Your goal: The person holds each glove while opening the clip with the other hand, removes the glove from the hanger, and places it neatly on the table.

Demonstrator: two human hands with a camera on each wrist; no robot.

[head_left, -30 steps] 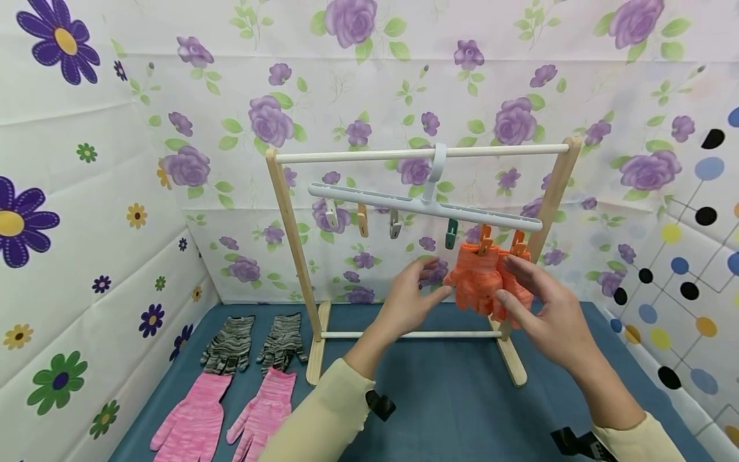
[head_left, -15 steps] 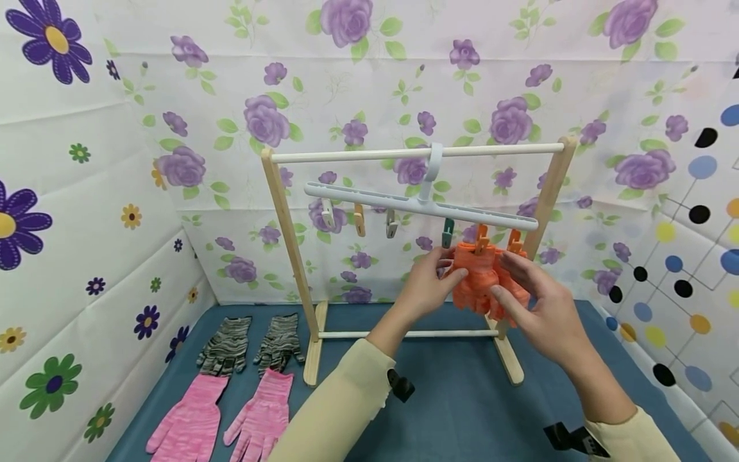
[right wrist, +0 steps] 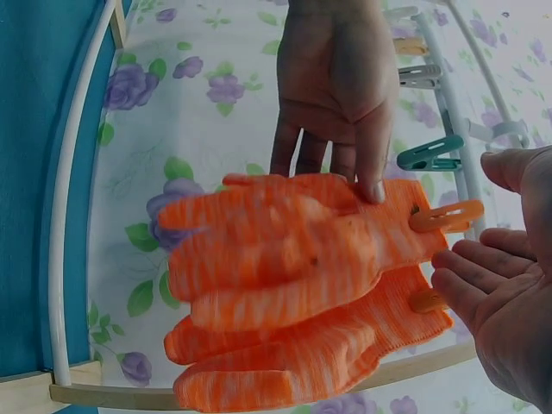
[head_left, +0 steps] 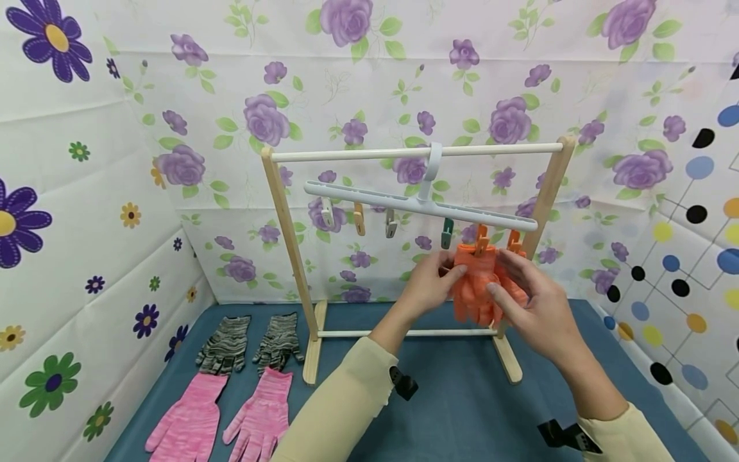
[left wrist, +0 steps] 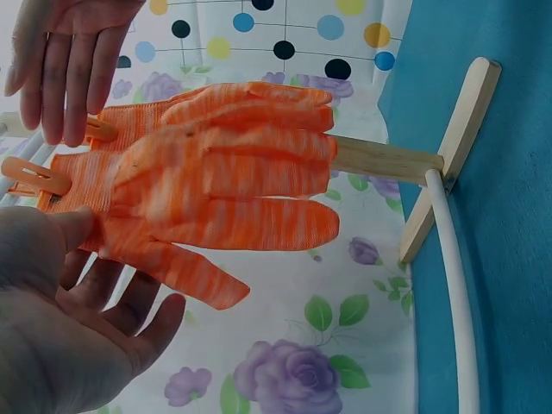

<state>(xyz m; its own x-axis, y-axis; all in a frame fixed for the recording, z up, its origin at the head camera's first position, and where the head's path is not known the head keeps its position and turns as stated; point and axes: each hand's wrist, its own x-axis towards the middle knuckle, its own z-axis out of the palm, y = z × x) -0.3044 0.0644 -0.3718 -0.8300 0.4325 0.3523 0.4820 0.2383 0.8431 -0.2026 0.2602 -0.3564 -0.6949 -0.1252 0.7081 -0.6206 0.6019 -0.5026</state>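
At 4 o'clock: orange gloves (head_left: 476, 285) clipped, left hand (head_left: 426, 283) pinching one, right hand (head_left: 535, 309) loose-fingered. At 8: pink gloves (head_left: 187, 414), striped gloves (head_left: 224, 343) unclipped.

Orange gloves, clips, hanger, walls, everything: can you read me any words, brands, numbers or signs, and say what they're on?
No text can be read in any view.
Black strap at the right wrist: pale marks, too small and blurred to read.
Orange gloves, orange clips, hanger: no lettering visible.
Wall sheets: printed flowers and dots only.
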